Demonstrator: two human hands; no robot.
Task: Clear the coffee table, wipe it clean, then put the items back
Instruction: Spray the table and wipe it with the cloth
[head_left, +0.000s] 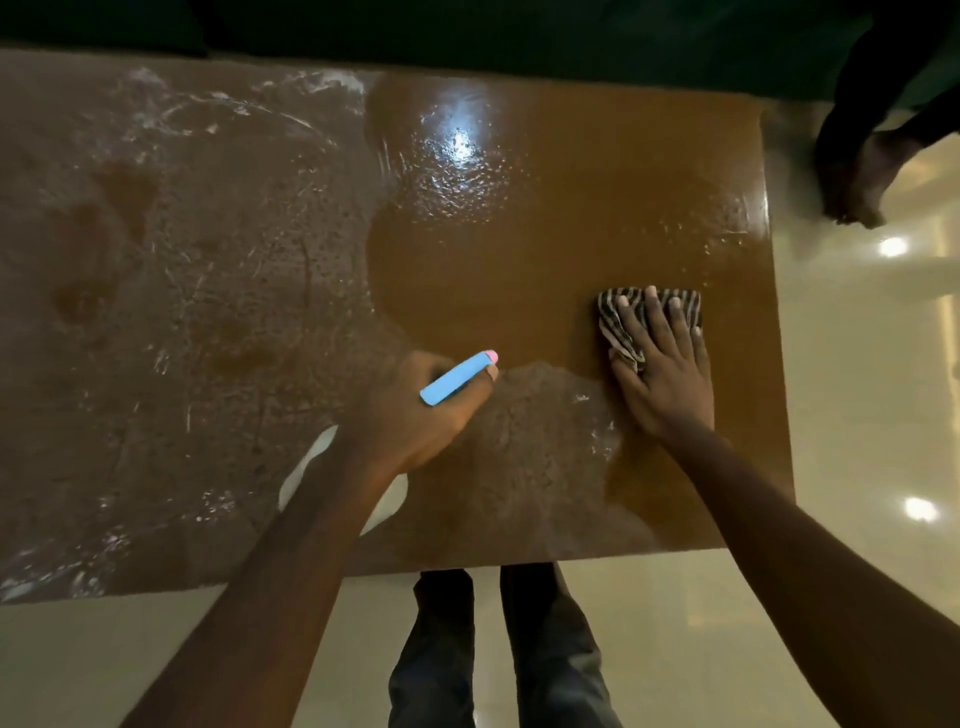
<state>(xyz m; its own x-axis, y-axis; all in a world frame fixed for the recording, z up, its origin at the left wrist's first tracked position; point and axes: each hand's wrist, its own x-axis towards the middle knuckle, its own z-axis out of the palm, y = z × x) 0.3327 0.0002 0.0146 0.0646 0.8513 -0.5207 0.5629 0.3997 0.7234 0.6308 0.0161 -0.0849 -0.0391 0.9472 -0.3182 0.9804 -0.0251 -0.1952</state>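
The brown coffee table (545, 244) fills the view; its right part looks wet and glossy, while the left part is dull with pale streaks. My right hand (665, 358) presses flat, fingers straight, on a striped cloth (613, 317) near the table's right edge. My left hand (421, 410) grips a white bottle (306, 467) with a blue spray head (457, 378) and pink tip, held just above the table's front middle. Most of the bottle is hidden under my hand and forearm.
Pale glossy floor (857, 415) lies to the right and in front. Another person's bare foot (862, 176) stands by the table's far right corner. A dark green surface (519, 36) borders the far edge. My legs (498, 649) are against the front edge.
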